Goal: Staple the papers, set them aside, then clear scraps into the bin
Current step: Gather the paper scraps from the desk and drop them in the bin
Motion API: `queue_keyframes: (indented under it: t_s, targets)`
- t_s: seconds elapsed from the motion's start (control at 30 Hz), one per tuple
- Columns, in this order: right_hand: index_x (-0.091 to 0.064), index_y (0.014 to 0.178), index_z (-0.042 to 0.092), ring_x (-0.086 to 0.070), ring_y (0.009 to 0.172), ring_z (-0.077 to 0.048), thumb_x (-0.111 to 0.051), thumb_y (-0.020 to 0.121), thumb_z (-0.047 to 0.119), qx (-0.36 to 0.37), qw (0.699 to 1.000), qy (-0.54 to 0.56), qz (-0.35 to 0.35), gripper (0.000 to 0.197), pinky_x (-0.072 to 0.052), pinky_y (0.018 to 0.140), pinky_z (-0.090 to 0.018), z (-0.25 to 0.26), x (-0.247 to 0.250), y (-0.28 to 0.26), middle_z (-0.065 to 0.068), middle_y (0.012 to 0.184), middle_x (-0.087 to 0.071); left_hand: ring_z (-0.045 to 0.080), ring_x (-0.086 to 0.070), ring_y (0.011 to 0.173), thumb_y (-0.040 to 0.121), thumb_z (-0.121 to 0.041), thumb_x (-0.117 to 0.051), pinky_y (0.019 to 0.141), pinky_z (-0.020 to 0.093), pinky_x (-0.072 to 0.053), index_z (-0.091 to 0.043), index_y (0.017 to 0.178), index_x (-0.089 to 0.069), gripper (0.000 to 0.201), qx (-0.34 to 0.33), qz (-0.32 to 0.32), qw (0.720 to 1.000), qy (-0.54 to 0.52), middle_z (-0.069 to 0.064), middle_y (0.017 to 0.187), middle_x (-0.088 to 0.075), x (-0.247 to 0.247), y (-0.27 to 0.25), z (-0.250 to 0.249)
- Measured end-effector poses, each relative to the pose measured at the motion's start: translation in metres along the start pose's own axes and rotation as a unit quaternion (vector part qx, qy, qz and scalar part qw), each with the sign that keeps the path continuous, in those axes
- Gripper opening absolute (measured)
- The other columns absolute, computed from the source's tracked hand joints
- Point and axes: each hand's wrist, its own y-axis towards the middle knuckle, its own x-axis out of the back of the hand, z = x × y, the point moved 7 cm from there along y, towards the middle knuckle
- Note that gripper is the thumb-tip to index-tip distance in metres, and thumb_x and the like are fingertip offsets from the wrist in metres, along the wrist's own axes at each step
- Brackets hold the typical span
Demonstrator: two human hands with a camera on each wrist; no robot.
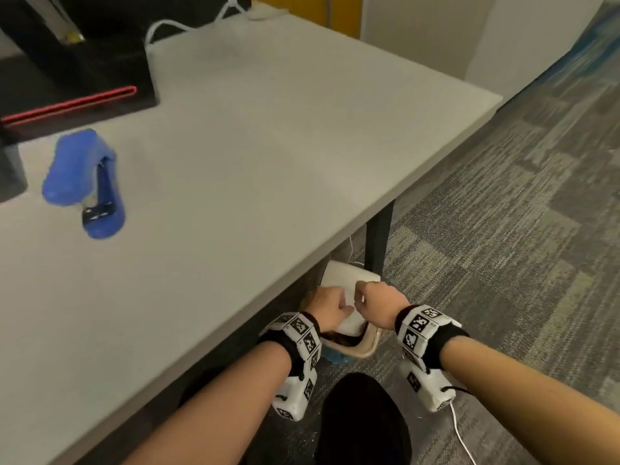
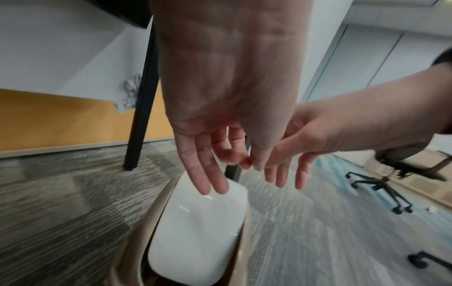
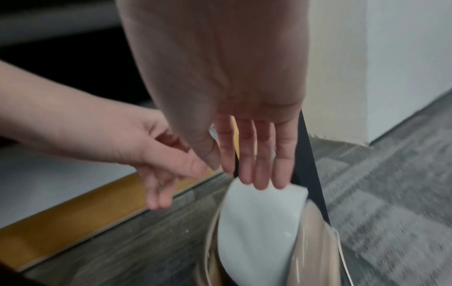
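Both of my hands hang over a beige bin (image 1: 367, 344) that stands on the carpet under the table's edge. Its white lid (image 2: 200, 232) (image 3: 259, 222) is tilted in the opening. My left hand (image 1: 330, 308) (image 2: 215, 174) points its straight fingers down at the lid. My right hand (image 1: 375, 298) (image 3: 259, 164) does the same just to its right, and the two thumbs nearly touch. I see no scrap in either hand. A blue stapler (image 1: 84, 182) lies on the table at the left. The papers are out of view.
The grey table (image 1: 268, 146) carries a black device with a red stripe (image 1: 77, 78) at the back left. A black table leg (image 1: 377, 243) stands just behind the bin. An office chair (image 2: 391, 174) is farther off on the carpet. My dark-clothed knee (image 1: 362, 421) is below the hands.
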Motion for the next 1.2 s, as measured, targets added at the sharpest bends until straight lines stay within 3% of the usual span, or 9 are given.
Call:
queue_keyframes:
  t_s: [0.17,0.3,0.47,0.6,0.77,0.87,0.97,1.07,1.2]
  targets:
    - [-0.06,0.108,0.014,-0.061,0.105,-0.031,-0.046,0.09,0.03,0.031,0.994,-0.068,0.081,0.028,-0.046,0.084,-0.034,0.037,0.063,-0.091,-0.011,0.113,-0.064,0.031,-0.061,0.102,0.089,-0.021,-0.055,0.08,0.036,-0.046,-0.017,0.091,-0.055,0.005,-0.075,-0.004,0.997,0.014,0.009,0.104,-0.064,0.023,-0.101,-0.054]
    - [-0.059,0.081,0.022,-0.06,0.072,-0.014,-0.05,0.09,0.032,0.1,0.981,-0.091,0.137,0.017,-0.048,0.07,-0.028,0.092,0.114,-0.166,0.002,0.08,-0.064,0.029,-0.062,0.095,0.09,-0.032,-0.055,0.075,0.031,-0.042,-0.013,0.096,-0.061,0.021,-0.119,-0.01,0.993,0.003,0.002,0.086,-0.057,0.047,-0.188,-0.082]
    - [-0.064,0.08,0.012,-0.066,0.064,-0.01,-0.053,0.09,0.026,0.205,0.974,0.006,0.095,0.021,-0.053,0.061,-0.022,0.188,0.189,-0.228,0.001,0.071,-0.069,0.025,-0.066,0.091,0.089,-0.033,-0.056,0.083,0.036,-0.053,-0.016,0.098,-0.065,0.022,-0.156,-0.126,0.979,-0.041,0.004,0.094,-0.068,0.12,-0.289,-0.08]
    - [-0.063,0.077,0.017,-0.064,0.065,-0.008,-0.054,0.092,0.03,0.297,0.953,0.05,0.013,0.022,-0.052,0.06,-0.022,0.283,0.225,-0.238,0.002,0.072,-0.067,0.017,-0.064,0.085,0.087,-0.037,-0.061,0.08,0.035,-0.054,-0.019,0.091,-0.066,0.019,-0.118,-0.246,0.96,-0.069,-0.001,0.088,-0.068,0.192,-0.359,-0.037]
    - [-0.064,0.094,0.017,-0.066,0.082,-0.015,-0.05,0.094,0.02,0.353,0.935,-0.013,0.027,0.015,-0.055,0.065,-0.025,0.385,0.207,-0.224,-0.004,0.097,-0.067,0.023,-0.061,0.095,0.088,-0.033,-0.06,0.08,0.033,-0.049,-0.021,0.091,-0.065,0.014,0.045,-0.36,0.93,0.054,-0.001,0.096,-0.064,0.271,-0.42,0.054]
    - [-0.061,0.12,0.015,-0.061,0.093,-0.019,-0.045,0.093,0.014,0.349,0.929,-0.101,0.066,0.031,-0.058,0.071,-0.03,0.423,0.172,-0.208,-0.001,0.109,-0.057,0.028,-0.061,0.102,0.09,-0.024,-0.058,0.08,0.033,-0.047,-0.015,0.1,-0.066,0.016,0.135,-0.327,0.927,0.127,0.006,0.11,-0.066,0.29,-0.435,0.11]
    - [-0.045,0.139,0.018,-0.057,0.11,-0.031,-0.04,0.093,0.011,0.351,0.907,-0.216,0.085,0.047,-0.055,0.077,-0.033,0.449,0.136,-0.195,-0.001,0.122,-0.043,0.027,-0.056,0.112,0.091,-0.017,-0.056,0.087,0.032,-0.043,-0.014,0.114,-0.062,0.024,0.146,-0.244,0.943,0.171,0.007,0.122,-0.059,0.29,-0.431,0.148]
    - [-0.038,0.143,0.018,-0.046,0.123,-0.035,-0.039,0.092,0.01,0.354,0.892,-0.277,0.054,0.051,-0.039,0.105,-0.041,0.466,0.119,-0.184,-0.015,0.137,-0.036,0.026,-0.052,0.118,0.091,-0.016,-0.055,0.089,0.031,-0.039,-0.018,0.127,-0.056,0.037,0.138,-0.202,0.951,0.188,0.006,0.128,-0.052,0.287,-0.424,0.165]
    - [-0.051,0.131,0.019,-0.046,0.119,-0.038,-0.041,0.093,0.022,0.36,0.889,-0.281,0.034,0.04,-0.038,0.103,-0.046,0.478,0.113,-0.179,-0.015,0.131,-0.039,0.028,-0.05,0.119,0.088,-0.024,-0.058,0.093,0.033,-0.038,-0.016,0.13,-0.054,0.043,0.134,-0.21,0.953,0.174,0.008,0.127,-0.05,0.286,-0.415,0.173]
